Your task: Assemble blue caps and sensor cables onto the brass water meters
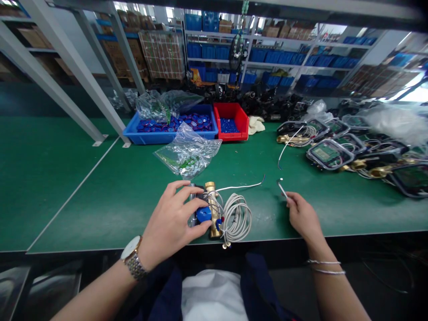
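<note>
On the green bench near its front edge lies a brass meter body with a coiled grey cable at its right side. My left hand grips the meter's left part, fingers over its dark housing and thumb by a blue round cap. One white cable end stretches right from the meter. In my right hand, a thin metal tool is pinched between thumb and fingers, pointing up and left. Just past its tip sits a tiny white piece.
A clear bag of small parts lies behind the meter. Farther back are a blue tray of round caps and a red bin. Several meters with clear covers crowd the right. Metal posts stand left.
</note>
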Demonstrator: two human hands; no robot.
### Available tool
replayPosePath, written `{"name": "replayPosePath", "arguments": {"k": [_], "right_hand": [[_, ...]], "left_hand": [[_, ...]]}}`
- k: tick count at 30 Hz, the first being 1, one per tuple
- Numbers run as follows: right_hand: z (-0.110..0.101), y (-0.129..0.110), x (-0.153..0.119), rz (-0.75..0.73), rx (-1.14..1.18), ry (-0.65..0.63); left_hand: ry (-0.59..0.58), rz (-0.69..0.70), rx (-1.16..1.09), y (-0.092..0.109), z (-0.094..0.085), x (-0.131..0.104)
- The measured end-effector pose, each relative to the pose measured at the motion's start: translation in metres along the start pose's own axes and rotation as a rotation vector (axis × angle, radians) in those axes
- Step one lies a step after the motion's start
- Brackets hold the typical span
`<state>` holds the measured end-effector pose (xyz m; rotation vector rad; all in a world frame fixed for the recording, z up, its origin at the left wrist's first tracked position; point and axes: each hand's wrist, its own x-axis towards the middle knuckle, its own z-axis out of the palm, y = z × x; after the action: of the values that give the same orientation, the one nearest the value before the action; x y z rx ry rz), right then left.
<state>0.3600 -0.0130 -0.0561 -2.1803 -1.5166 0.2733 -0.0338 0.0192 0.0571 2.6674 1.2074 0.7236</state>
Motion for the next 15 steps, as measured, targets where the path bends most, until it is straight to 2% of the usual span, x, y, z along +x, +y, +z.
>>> {"name": "replayPosePath", "arguments": {"k": [2, 5, 7, 10, 12, 15], "right_hand": [[-0.004, -0.002, -0.006, -0.020, 0.221, -0.007], [-0.012, -0.015, -0.018, -0.042, 0.695, -0.040], [-0.018, -0.029, -0.027, -0.056, 0.873, -0.069], [-0.023, -0.054, -0.041, -0.113, 0.903, -0.043], [-0.025, -0.074, -0.051, -0.188, 0.867, -0.013], [-0.023, -0.106, -0.065, -0.323, 0.807, -0.035]], "left_hand": [[-0.013, -0.031, 0.005, 0.002, 0.002, 0.000], [-0.007, -0.068, 0.004, 0.004, 0.007, -0.004], [-0.009, -0.086, -0.005, 0.003, 0.010, -0.008], [-0.019, -0.113, -0.034, 0.000, 0.017, -0.013], [-0.029, -0.140, -0.074, -0.002, 0.024, -0.018], [-0.052, -0.187, -0.152, -0.003, 0.032, -0.025]]}}
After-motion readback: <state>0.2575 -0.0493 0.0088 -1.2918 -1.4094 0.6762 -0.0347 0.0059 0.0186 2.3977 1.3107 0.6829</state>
